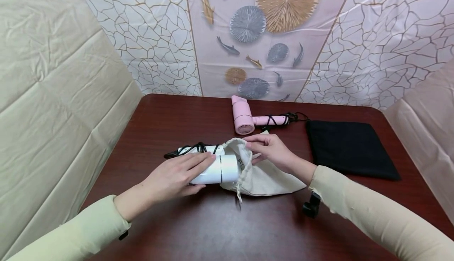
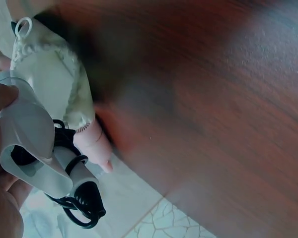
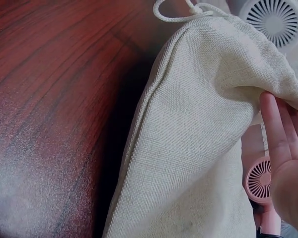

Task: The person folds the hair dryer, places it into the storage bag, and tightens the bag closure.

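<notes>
Pink L-shaped hair dryer (image 1: 243, 115) lies upper centre, a flat black cloth pouch (image 1: 351, 150) at right. Mid-frame, the left hand (image 1: 177, 174), fingers curled, grips a white cylindrical hair dryer (image 1: 228, 168) at a cream fabric drawstring bag (image 1: 269, 180)'s mouth; the right hand (image 1: 271, 150) pinches its rim. Red-brown wooden tabletop (image 1: 269, 229) spans lower centre; patterned drapes (image 1: 159, 48) border its far edge.
</notes>
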Demonstrator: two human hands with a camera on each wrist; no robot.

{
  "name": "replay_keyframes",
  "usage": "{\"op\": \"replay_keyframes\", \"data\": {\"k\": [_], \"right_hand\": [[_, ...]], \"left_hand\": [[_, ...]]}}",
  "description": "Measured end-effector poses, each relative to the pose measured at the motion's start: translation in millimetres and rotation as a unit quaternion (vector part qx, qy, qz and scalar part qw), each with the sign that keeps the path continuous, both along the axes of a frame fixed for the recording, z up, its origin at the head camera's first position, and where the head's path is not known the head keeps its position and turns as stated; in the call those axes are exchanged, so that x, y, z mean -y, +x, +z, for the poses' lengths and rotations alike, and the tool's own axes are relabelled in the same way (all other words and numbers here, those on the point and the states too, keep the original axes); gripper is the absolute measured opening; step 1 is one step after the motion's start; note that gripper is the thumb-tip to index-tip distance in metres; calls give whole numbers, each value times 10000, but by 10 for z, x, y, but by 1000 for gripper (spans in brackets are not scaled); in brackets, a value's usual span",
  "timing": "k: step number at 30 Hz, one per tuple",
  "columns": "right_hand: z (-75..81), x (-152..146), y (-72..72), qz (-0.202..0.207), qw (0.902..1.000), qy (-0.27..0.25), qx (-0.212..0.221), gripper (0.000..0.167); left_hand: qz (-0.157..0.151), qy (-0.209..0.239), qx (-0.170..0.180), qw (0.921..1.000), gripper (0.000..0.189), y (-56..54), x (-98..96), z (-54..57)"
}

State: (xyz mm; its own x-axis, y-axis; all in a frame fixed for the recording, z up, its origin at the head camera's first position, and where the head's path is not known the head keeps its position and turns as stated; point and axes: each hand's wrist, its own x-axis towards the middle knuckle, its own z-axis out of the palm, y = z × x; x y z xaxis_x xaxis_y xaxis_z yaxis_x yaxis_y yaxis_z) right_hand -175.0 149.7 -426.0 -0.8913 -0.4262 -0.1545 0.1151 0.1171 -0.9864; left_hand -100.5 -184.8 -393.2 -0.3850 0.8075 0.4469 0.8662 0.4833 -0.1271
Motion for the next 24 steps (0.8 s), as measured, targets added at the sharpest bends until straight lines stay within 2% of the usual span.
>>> {"op": "replay_keyframes", "data": {"k": [6, 10, 17, 24], "right_hand": [[17, 6, 38, 236, 9995, 167, -148, 40], [0, 6, 49, 364, 9991, 164, -168, 40], [-42, -5, 56, 398, 9986, 142, -320, 39], [-36, 6, 87, 380, 9983, 74, -443, 39]], "left_hand": [[-35, -187, 344, 9992, 85, 5, -75, -63], [-166, -184, 362, 9990, 85, 21, -101, -92], [-427, -152, -60, 9990, 87, 65, -127, -112], [-710, -268, -588, 9954, 82, 93, -127, -112]]}}
